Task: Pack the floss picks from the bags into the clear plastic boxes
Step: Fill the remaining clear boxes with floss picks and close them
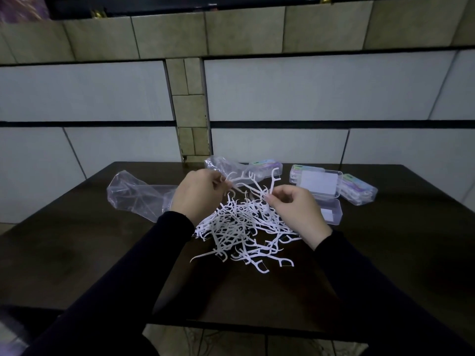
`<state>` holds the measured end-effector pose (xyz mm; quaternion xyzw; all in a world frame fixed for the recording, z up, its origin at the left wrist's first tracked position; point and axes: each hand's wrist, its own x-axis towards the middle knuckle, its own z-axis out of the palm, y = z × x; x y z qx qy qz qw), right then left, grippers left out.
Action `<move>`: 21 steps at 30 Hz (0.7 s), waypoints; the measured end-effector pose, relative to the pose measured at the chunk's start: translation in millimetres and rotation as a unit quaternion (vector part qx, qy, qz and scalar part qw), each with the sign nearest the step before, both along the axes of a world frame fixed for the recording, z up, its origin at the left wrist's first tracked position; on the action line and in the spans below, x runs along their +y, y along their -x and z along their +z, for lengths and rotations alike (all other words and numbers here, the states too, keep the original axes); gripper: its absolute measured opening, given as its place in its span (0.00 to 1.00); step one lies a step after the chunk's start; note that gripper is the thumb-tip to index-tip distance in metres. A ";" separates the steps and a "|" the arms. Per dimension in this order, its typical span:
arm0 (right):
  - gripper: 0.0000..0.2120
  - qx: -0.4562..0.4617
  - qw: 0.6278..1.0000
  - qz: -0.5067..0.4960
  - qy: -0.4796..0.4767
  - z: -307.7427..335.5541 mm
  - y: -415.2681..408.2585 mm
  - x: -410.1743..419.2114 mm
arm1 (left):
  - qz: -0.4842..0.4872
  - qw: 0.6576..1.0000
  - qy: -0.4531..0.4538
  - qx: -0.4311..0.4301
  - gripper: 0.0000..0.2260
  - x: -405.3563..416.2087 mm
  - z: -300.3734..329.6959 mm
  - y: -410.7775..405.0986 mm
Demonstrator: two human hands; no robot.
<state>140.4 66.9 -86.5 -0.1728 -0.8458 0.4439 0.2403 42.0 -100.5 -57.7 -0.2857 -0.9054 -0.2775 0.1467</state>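
A loose heap of white floss picks [241, 229] lies in the middle of the dark table [102, 253]. Just above the heap's far edge, my left hand [198, 196] grips several picks that fan out to the right. My right hand [295, 209] pinches one pick [272, 182] that stands nearly upright, its head at the top. An open clear plastic box [331, 211] lies right of my right hand, partly hidden by it, with its lid [318, 186] raised behind.
Two crumpled clear plastic bags lie on the table: one at the left [136, 199], one at the back [223, 165]. Closed boxes with picks inside stand at the back [267, 167] and far right [359, 192]. A tiled wall rises behind the table.
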 end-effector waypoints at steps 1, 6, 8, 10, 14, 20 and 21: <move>0.08 0.007 1.000 0.002 -0.004 -0.5 0.5 0.1 | 0.000 1.000 -0.013 0.009 0.12 0.8 1.9 -1.3; 0.10 0.072 0.997 0.022 0.012 -2.4 2.9 0.9 | -0.011 0.995 -0.065 0.080 0.12 5.0 2.5 -1.9; 0.07 0.091 0.995 0.031 0.018 0.1 2.2 0.7 | -0.014 0.993 -0.074 0.087 0.11 5.9 2.9 -2.9; 0.04 0.120 0.991 0.047 0.044 4.0 -0.2 0.8 | -0.020 0.993 -0.082 0.083 0.10 7.6 3.8 -5.1; 0.02 0.163 0.984 0.044 0.051 8.0 -4.3 4.8 | -0.031 0.991 -0.116 0.053 0.10 12.8 2.5 -8.1; 0.03 0.156 0.986 -0.048 -0.042 3.3 -9.6 33.7 | -0.064 0.985 -0.158 0.013 0.06 31.2 1.7 -11.7; 0.02 0.152 0.985 -0.058 -0.055 4.4 -12.1 38.1 | -0.064 0.985 -0.159 0.006 0.08 36.5 1.2 -12.6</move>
